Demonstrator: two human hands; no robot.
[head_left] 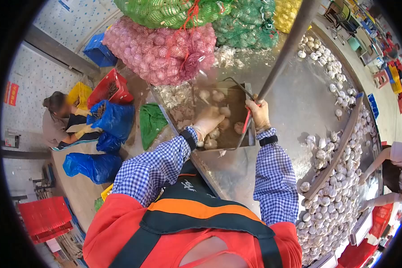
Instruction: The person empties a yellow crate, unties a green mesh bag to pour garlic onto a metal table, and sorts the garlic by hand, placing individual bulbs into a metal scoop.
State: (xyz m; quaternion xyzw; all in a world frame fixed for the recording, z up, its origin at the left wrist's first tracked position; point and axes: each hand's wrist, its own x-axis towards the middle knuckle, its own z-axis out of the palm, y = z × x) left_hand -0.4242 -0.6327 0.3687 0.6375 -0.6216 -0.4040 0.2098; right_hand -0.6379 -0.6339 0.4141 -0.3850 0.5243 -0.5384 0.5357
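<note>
In the head view, the left hand (208, 121) is over the left side of a metal bin (251, 134), its fingers bent and close together, pointing right; whether they grip anything cannot be told. Garlic bulbs (211, 143) lie in the bin just beside that hand, some on its near side, others to its right and beyond its fingertips on the far side. The right hand (258, 113) is at the bin's right side, closed around a red-handled tool (246, 121) whose red part slants down toward the near side, with a bulb just left of it. A metal pole (283, 51) rises at the far side of the right hand. Farther off lie a pink net sack (161, 49) to the far left and a garlic pile (328, 210) to the right, well apart from both hands.
</note>
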